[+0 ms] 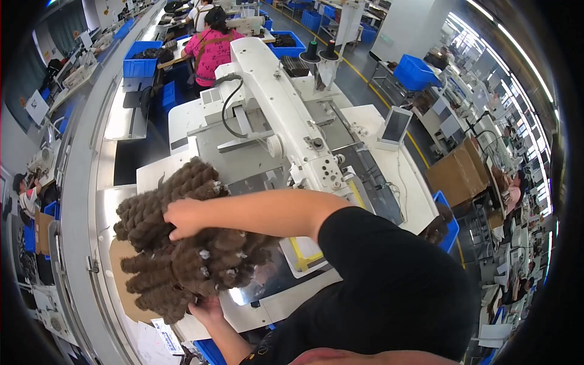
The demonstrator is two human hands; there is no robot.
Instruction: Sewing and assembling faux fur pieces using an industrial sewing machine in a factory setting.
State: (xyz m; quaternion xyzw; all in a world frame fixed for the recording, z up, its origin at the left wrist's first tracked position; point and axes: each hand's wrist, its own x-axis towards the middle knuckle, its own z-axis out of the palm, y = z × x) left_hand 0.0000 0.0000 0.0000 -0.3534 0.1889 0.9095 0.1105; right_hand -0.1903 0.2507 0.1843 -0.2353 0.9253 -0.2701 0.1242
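Note:
A heap of brown fluffy plush rolls (182, 261), ridged like thick twisted rope, lies at the left end of the sewing machine's table. White tufts show at several of their ends. My right arm reaches across the heap, and my right hand (185, 218) is closed on the rolls at its upper middle, fingertips sunk in the pile. At the near edge, my left hand (208, 309) grips the rolls from below; its fingers are partly hidden under them. Beyond my right arm stands a large white sewing machine (274, 91), its head partly covered by that arm.
Brown cardboard (121, 267) lies under the heap, and papers (159, 344) sit at the near left corner. A small screen (396, 126) stands on the table's right. A metal rail (100, 152) runs along the left. A person in pink (207, 52) works ahead, near blue bins (141, 59).

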